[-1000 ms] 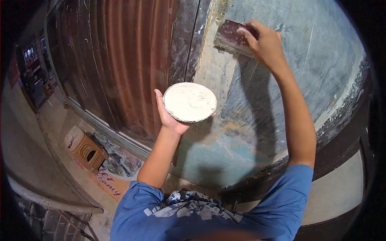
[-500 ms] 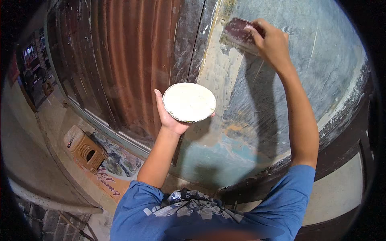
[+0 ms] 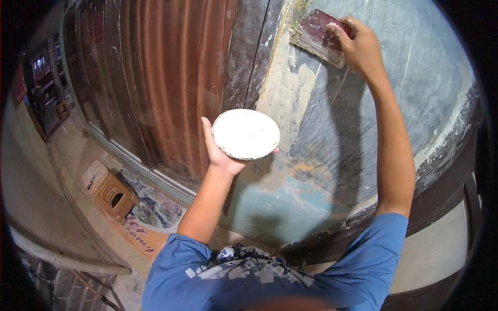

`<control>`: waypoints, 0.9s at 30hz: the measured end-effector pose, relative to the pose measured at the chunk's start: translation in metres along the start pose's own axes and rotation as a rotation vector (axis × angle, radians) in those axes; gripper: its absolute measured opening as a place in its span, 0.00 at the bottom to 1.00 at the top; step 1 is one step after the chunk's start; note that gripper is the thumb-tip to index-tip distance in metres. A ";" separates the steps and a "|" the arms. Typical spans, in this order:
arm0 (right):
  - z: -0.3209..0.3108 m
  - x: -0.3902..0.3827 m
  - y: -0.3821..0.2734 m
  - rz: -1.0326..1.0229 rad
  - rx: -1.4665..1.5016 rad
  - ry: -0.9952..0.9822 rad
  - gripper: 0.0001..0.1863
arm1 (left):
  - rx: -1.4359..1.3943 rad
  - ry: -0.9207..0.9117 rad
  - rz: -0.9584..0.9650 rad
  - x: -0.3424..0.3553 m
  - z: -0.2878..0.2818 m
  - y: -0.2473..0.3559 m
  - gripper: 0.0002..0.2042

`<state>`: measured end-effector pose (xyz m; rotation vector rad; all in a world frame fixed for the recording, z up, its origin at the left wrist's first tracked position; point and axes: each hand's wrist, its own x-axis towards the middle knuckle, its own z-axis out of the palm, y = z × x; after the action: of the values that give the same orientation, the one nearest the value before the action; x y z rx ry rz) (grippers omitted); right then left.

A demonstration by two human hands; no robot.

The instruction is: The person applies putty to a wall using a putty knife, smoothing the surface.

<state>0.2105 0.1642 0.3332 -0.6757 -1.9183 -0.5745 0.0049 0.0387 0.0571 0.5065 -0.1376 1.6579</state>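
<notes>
From below, my left hand (image 3: 222, 155) grips a round, shallow container filled with white paste (image 3: 246, 133), holding it level in front of me. High on the wall, my right hand (image 3: 364, 47) pinches a dark red, flat rectangular scraper (image 3: 317, 35) smeared with paste. The scraper's face lies against or very close to the grey-blue wall (image 3: 384, 103), beside the dark door frame. Under it runs a strip of pale, ridged filler (image 3: 285, 85) down the wall's left edge. The fingers of my left hand beneath the container are mostly hidden.
Reddish-brown curtain-like panels (image 3: 171, 78) stand behind dark framing to the left. On the floor at lower left, a brown plastic stool (image 3: 111, 192) sits on a printed sheet (image 3: 148, 236). A dark-framed pale panel (image 3: 430, 254) lies to the lower right.
My right hand and the scraper have moved a little up and to the right, and the scraper has tilted. My left hand with the container has hardly shifted.
</notes>
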 end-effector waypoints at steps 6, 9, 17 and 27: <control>0.013 -0.010 -0.004 -0.052 -0.146 -0.128 0.20 | 0.002 0.020 0.005 -0.003 0.000 0.002 0.49; 0.004 0.009 0.006 -0.036 0.006 -0.033 0.22 | 0.018 -0.039 0.016 -0.001 -0.004 0.003 0.49; 0.010 0.005 -0.005 -0.106 -0.036 -0.130 0.18 | 0.026 -0.007 0.047 -0.005 -0.010 0.008 0.50; 0.010 0.007 -0.006 -0.047 -0.024 -0.155 0.18 | 0.019 0.005 0.037 -0.008 -0.007 0.012 0.50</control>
<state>0.1976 0.1682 0.3348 -0.7092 -2.0789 -0.5898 -0.0081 0.0324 0.0498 0.5174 -0.1286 1.6980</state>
